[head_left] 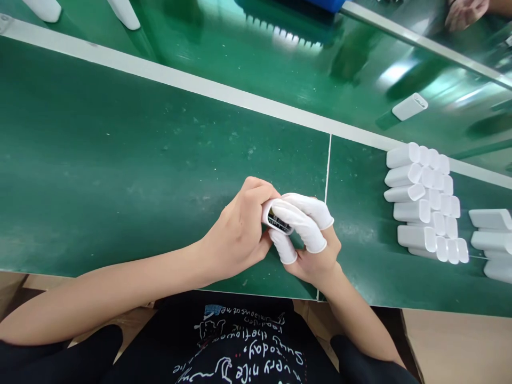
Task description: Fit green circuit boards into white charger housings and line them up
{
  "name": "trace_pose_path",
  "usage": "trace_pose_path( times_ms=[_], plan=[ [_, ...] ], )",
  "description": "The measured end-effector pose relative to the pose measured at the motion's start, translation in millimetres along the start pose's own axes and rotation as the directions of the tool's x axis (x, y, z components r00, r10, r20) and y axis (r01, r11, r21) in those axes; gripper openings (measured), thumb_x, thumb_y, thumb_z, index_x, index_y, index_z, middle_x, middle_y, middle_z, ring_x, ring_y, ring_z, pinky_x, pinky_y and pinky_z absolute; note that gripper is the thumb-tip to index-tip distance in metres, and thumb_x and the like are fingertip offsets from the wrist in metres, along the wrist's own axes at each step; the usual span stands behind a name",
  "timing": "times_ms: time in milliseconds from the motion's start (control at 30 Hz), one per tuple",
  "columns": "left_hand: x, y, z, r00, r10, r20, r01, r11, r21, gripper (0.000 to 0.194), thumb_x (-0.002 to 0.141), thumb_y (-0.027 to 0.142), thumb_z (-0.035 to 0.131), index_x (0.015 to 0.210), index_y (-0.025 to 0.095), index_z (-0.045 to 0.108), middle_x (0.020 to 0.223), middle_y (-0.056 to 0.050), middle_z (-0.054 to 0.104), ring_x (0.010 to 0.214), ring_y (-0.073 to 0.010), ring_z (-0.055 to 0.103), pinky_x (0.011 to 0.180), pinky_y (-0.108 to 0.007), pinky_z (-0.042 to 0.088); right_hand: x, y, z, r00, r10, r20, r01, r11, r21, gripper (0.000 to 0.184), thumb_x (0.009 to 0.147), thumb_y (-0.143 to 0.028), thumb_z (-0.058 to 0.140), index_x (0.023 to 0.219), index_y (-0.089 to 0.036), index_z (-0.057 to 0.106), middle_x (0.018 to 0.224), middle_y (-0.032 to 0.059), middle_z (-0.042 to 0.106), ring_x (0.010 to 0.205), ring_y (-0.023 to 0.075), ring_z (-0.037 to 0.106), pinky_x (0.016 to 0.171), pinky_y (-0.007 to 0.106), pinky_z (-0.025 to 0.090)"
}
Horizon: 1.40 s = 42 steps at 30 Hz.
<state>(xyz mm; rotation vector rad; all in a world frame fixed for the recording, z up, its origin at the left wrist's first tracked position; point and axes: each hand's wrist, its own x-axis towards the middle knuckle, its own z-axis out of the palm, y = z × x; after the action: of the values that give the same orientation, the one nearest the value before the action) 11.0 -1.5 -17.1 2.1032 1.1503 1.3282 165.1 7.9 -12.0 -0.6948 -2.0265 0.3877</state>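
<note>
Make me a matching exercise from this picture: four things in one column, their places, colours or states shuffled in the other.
1. Left hand
2. Right hand
3. Stacked casings
4. Shirt

A. Black, with printed lettering
B. White covers on several fingers
C. On the green bench, toward the picture's right
D. Bare-fingered, holding an open-ended casing

Pairs: 1-D; 2-B; 3-C; 4-A

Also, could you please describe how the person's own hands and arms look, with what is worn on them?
The left hand is bare, without a glove. The right hand wears white finger covers with rolled edges, at least three visible. Black sleeves leave both forearms uncovered.
</note>
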Motion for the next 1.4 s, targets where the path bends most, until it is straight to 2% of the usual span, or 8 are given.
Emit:
trace_pose_path(
  times_ms=[133, 233, 300, 467, 733, 967, 1267, 1400],
  plan=[
    [0.0, -1.4, 0.1, 0.999, 0.037, 0.026, -0.038, 0.998, 0.052, 0.044, 0.071, 0.000, 0.052, 0.109, 0.018, 0.037, 0.095, -0.005, 0.049, 0.081, -0.0140, 0.049, 0.062, -0.026, 0.047, 0.0, 0.4, -3.0, 0.996, 0.070, 0.056, -0.072, 0.997, 0.026, 0.027, 0.088, -0.009, 0.061, 0.115, -0.013, 0.055, 0.108, 0.0128, 0.059, 0.102, 0.0222, 0.058, 0.084, 0.036, 0.056],
    [1.9, 0.4, -0.1, 1.000, -0.002, 0.018, 0.002, 1.000, 0.012, 0.045, 0.073, 0.005, 0.058, 0.109, 0.020, 0.036, 0.094, -0.004, 0.049, 0.081, -0.0145, 0.050, 0.061, -0.026, 0.045, 1.9, -0.1, -13.1, 0.974, 0.217, 0.069, -0.228, 0.918, 0.324, 0.038, 0.086, -0.011, 0.063, 0.123, -0.018, 0.053, 0.111, 0.0108, 0.061, 0.102, 0.0242, 0.061, 0.085, 0.040, 0.058],
    [3.1, 1.0, -0.3, 0.999, -0.024, 0.026, 0.023, 1.000, 0.009, 0.046, 0.073, 0.007, 0.060, 0.108, 0.021, 0.035, 0.093, -0.003, 0.048, 0.077, -0.0135, 0.049, 0.059, -0.025, 0.042, 4.8, -1.7, -20.7, 0.942, 0.323, 0.092, -0.331, 0.845, 0.421, 0.030, 0.088, -0.011, 0.059, 0.116, -0.019, 0.058, 0.104, 0.0075, 0.065, 0.094, 0.0228, 0.065, 0.080, 0.038, 0.060],
    [2.4, -3.1, 0.0, 0.989, -0.049, 0.142, 0.036, 0.995, 0.092, 0.043, 0.071, 0.008, 0.054, 0.106, 0.020, 0.032, 0.086, 0.000, 0.044, 0.062, -0.0084, 0.040, 0.050, -0.020, 0.030, 10.1, -5.4, -27.0, 0.860, 0.485, 0.160, -0.507, 0.845, 0.170, 0.013, 0.086, -0.009, 0.055, 0.093, -0.017, 0.063, 0.089, 0.0011, 0.068, 0.076, 0.0146, 0.067, 0.072, 0.026, 0.059],
    [2.8, -6.1, -1.3, 0.983, 0.028, 0.179, -0.057, 0.986, 0.158, 0.044, 0.072, 0.006, 0.054, 0.106, 0.019, 0.028, 0.087, -0.002, 0.046, 0.062, -0.0089, 0.039, 0.049, -0.020, 0.030, 9.0, -4.7, -22.0, 0.827, 0.524, 0.205, -0.551, 0.828, 0.103, 0.013, 0.084, -0.008, 0.054, 0.089, -0.016, 0.062, 0.081, -0.0030, 0.068, 0.069, 0.0101, 0.065, 0.065, 0.018, 0.055],
    [2.5, -10.5, 0.4, 0.974, 0.111, 0.197, -0.146, 0.973, 0.177, 0.040, 0.072, 0.005, 0.052, 0.104, 0.020, 0.032, 0.087, -0.002, 0.047, 0.065, -0.0124, 0.043, 0.051, -0.023, 0.035, 9.3, -8.8, -22.0, 0.824, 0.537, 0.178, -0.551, 0.834, 0.033, 0.013, 0.088, -0.011, 0.053, 0.086, -0.015, 0.065, 0.081, -0.0003, 0.069, 0.068, 0.0133, 0.064, 0.061, 0.025, 0.052],
    [5.1, -9.0, -5.1, 0.911, 0.104, 0.398, -0.230, 0.931, 0.285, 0.034, 0.075, 0.001, 0.043, 0.102, 0.017, 0.031, 0.087, -0.005, 0.050, 0.065, -0.0157, 0.045, 0.056, -0.028, 0.042, 6.7, -0.8, -21.9, 0.852, 0.473, 0.225, -0.477, 0.878, -0.038, 0.016, 0.090, -0.010, 0.051, 0.092, -0.012, 0.067, 0.080, 0.0005, 0.069, 0.067, 0.0140, 0.064, 0.061, 0.024, 0.050],
    [4.7, -9.1, -4.6, 0.933, 0.094, 0.348, -0.162, 0.972, 0.171, 0.034, 0.076, 0.004, 0.047, 0.103, 0.017, 0.030, 0.090, -0.006, 0.050, 0.066, -0.0135, 0.045, 0.055, -0.026, 0.039, 6.8, 1.1, -24.9, 0.882, 0.440, 0.171, -0.441, 0.897, -0.032, 0.012, 0.091, -0.008, 0.056, 0.094, -0.013, 0.067, 0.085, -0.0001, 0.070, 0.070, 0.0126, 0.065, 0.062, 0.022, 0.049]
  ],
)
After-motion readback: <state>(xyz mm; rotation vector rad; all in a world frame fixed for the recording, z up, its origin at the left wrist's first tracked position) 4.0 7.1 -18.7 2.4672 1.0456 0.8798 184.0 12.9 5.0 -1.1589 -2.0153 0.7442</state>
